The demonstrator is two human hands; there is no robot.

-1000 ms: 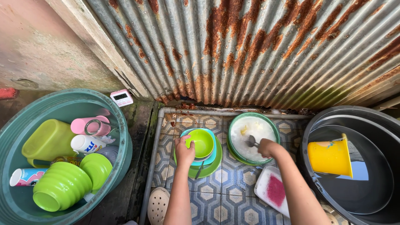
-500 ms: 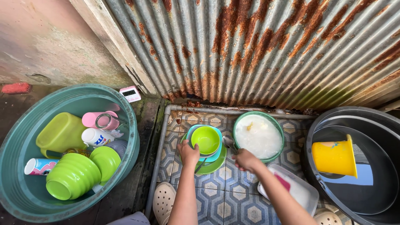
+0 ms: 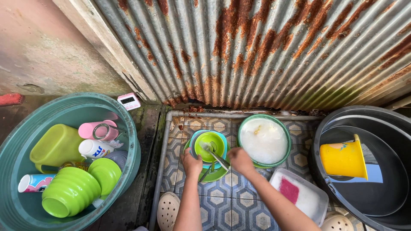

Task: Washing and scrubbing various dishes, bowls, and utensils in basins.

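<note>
Two hands meet over a stack of dishes on the tiled floor [image 3: 239, 205], in front of the rusty corrugated wall [image 3: 257, 51]. The left hand [image 3: 191, 164] steadies the near edge of the stack, its fingers curled against the rim of the green plate [image 3: 214, 174] at the bottom. The right hand [image 3: 240, 160] has its fingers closed around the handle of a metal spoon [image 3: 214, 153], whose head lies inside the small green bowl [image 3: 209, 144] on top of the stack.

Just right of the stack stands a green-rimmed bowl of soapy water [image 3: 264, 141], milky and full. Nearer the person than that bowl, a clear plastic box [image 3: 299, 194] holds suds and a pink sponge [image 3: 289, 190]. Farther right of the stack, a dark tub [image 3: 364, 171] holds water and a yellow scoop [image 3: 344, 157].

Well left of the stack, a large teal basin [image 3: 128, 141] holds green bowls, a green jug, a pink cup and a few bottles; whether these are washed or waiting, I cannot tell.

As I judge it, the washing is midway: the spoon is being worked in the top bowl, and the dishes under it are not yet separated or rinsed.
</note>
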